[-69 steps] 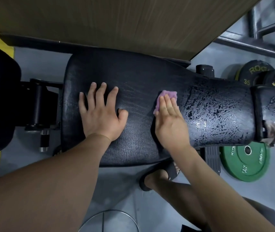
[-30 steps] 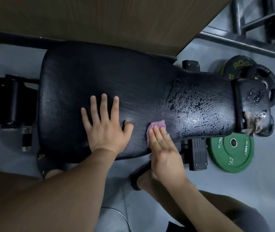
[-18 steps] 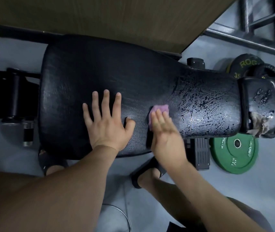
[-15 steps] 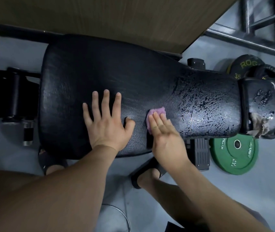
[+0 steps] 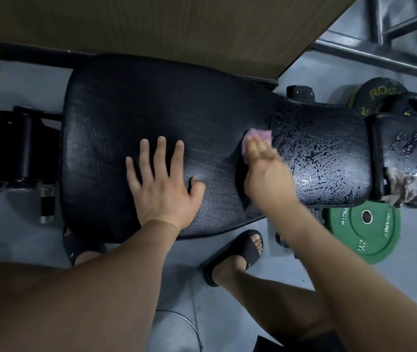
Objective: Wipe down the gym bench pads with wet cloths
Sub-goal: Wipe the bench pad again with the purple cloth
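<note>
Pink cloth (image 5: 259,134) sits under flat right hand (image 5: 268,179), left hand (image 5: 163,189) spread on pad (image 5: 151,110); plate (image 5: 380,92) reads "ROG".

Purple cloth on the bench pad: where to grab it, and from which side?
The purple cloth lies flat on the bench pad, pressed under the right hand. Probably best is its far edge, which shows bunched beyond the hand. Come from above and pinch up that fold.

Gym: bench pad (image 5: 177,118), weight plates (image 5: 364,232)
</note>
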`<state>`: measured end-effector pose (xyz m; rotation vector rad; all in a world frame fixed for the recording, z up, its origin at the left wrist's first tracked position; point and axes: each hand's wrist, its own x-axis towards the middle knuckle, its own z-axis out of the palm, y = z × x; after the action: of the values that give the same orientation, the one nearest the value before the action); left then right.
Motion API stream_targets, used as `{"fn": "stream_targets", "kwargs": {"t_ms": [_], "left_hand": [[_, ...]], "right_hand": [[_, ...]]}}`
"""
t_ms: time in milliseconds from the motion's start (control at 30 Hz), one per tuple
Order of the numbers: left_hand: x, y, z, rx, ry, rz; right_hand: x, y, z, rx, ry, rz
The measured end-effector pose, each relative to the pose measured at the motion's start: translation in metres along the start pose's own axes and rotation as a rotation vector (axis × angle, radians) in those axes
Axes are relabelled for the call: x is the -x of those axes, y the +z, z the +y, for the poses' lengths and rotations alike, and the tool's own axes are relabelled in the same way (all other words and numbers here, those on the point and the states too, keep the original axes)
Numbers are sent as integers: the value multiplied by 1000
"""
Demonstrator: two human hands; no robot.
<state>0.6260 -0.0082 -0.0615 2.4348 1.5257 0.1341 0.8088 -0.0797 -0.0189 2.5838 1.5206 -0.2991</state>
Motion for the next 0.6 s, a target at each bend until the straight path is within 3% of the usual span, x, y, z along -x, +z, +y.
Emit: {"fn": "stream_targets", "kwargs": {"t_ms": [133,300,433,500,600], "left_hand": [[1,-1,0,-3,5,3],[-1,-1,-1,-8,1,4],[0,-1,1,-9,0,6],[0,-1,1,-8,-1,-1],[0,-1,2,-11,-6,3]], "right_hand": [[-21,-5,3,-39,118,65],[32,4,-30,-30,-34,-33],[-18,6,-13,-80,35,71],[-48,-5,-13,-106,118,31],[-56,-8,-36,-149,7,-7]]}}
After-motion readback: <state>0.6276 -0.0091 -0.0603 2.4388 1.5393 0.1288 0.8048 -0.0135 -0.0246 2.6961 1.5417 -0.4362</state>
